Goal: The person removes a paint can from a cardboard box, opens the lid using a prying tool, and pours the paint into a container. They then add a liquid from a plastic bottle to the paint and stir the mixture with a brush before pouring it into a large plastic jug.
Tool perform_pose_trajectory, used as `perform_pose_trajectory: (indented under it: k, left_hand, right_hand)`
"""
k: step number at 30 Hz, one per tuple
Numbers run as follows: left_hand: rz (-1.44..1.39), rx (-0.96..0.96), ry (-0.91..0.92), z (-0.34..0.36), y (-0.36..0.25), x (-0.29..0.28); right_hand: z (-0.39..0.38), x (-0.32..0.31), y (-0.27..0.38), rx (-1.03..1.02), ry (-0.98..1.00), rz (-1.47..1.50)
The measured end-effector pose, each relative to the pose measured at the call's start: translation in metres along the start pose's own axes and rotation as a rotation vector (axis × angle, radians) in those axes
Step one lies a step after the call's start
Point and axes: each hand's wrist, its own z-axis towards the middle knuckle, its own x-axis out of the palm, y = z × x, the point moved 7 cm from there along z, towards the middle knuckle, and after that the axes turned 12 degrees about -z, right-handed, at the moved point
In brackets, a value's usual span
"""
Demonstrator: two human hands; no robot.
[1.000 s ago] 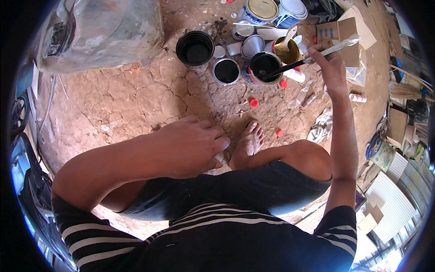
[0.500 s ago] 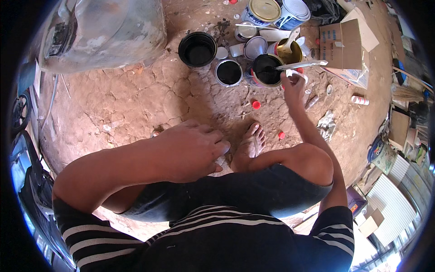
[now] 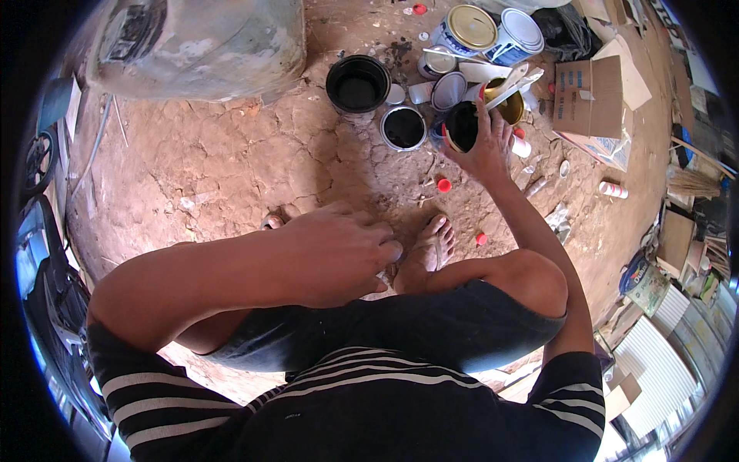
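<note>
My right hand point(image 3: 489, 150) spans the rim of a can of black paint point(image 3: 462, 127), thumb on its near side and fingers along its right edge. Just beyond my fingers, a pale flat stick point(image 3: 516, 87) lies across a can of mustard-coloured paint point(image 3: 509, 110), beside a paintbrush handle point(image 3: 504, 81). To the left stand a smaller can of black paint point(image 3: 403, 128) and a black tub point(image 3: 357, 83) with dark contents. My left hand point(image 3: 346, 250) hangs in front of my lap, its fingers curled. A small whitish bit shows beneath them, too hidden to name.
Behind the open cans stand lidded cans point(image 3: 471, 29) and a round lid point(image 3: 449, 91). A cardboard box point(image 3: 589, 96) is at the right. Red caps point(image 3: 444, 185) lie on the cracked earth floor point(image 3: 231, 162). A large, cloudy plastic-like object point(image 3: 208, 46) fills the far left.
My right hand has moved from below the stick onto the rim of the black paint can. The stick has shifted right, off the black paint and over the mustard can. My left hand stays put.
</note>
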Motion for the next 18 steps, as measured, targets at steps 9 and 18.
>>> perform_pose_trajectory:
  k: [9, 18]
  left_hand:
    - [-0.030, 0.045, -0.007, -0.011, -0.006, 0.006]
    - [-0.035, 0.098, 0.050, -0.011, -0.018, -0.002]
  right_hand:
    - [-0.002, -0.031, 0.022, -0.146, -0.069, 0.013]
    - [0.041, -0.105, 0.089, -0.325, 0.078, 0.021]
